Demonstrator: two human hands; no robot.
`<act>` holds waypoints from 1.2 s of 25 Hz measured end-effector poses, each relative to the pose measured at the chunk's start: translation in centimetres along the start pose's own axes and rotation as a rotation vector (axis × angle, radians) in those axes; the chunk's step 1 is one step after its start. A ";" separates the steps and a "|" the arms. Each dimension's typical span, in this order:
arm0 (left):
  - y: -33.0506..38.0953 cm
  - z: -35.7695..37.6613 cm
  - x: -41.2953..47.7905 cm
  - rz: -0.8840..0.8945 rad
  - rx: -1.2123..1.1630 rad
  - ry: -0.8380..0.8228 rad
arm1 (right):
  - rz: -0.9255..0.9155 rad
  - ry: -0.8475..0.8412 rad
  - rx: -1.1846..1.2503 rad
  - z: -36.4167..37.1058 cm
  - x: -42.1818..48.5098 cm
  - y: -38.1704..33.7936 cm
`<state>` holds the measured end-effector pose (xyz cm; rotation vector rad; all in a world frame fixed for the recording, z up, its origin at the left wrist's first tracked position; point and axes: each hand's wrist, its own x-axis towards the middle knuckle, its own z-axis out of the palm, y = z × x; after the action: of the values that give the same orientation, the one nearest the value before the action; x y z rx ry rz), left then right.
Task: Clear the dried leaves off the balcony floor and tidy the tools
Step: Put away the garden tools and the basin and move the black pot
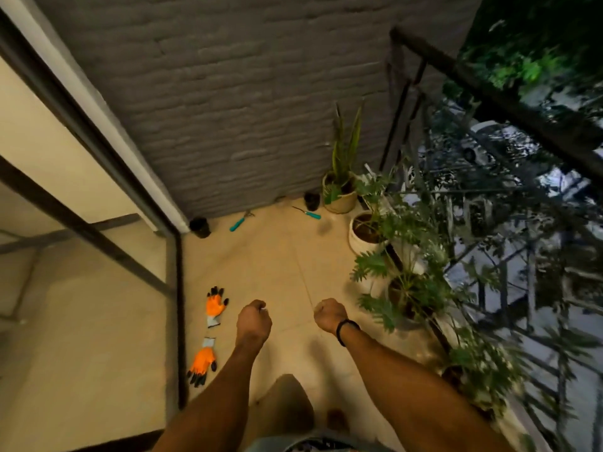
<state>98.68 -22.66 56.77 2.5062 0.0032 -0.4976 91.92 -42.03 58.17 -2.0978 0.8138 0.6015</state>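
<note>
Hovering above the balcony floor (pixel 277 272), the left hand (pixel 254 321) and right hand (pixel 330 314) are clenched, seemingly empty. Orange gloves (pixel 217 305) lie left of the fingers and teal-handled tools (pixel 239 220) well beyond them, untidied. No dried leaves are discernible.

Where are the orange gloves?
In the head view, the orange gloves lie on the floor, lower left, beside the door frame, left of the left hand.
</note>
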 end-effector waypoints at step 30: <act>14.2 -7.0 52.5 -0.475 -0.174 0.125 | -0.132 -0.409 -0.493 -15.7 50.9 -36.9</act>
<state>151.57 -36.19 51.40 2.3533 0.6735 -0.5002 155.26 -54.40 52.85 -2.3161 0.3086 1.2036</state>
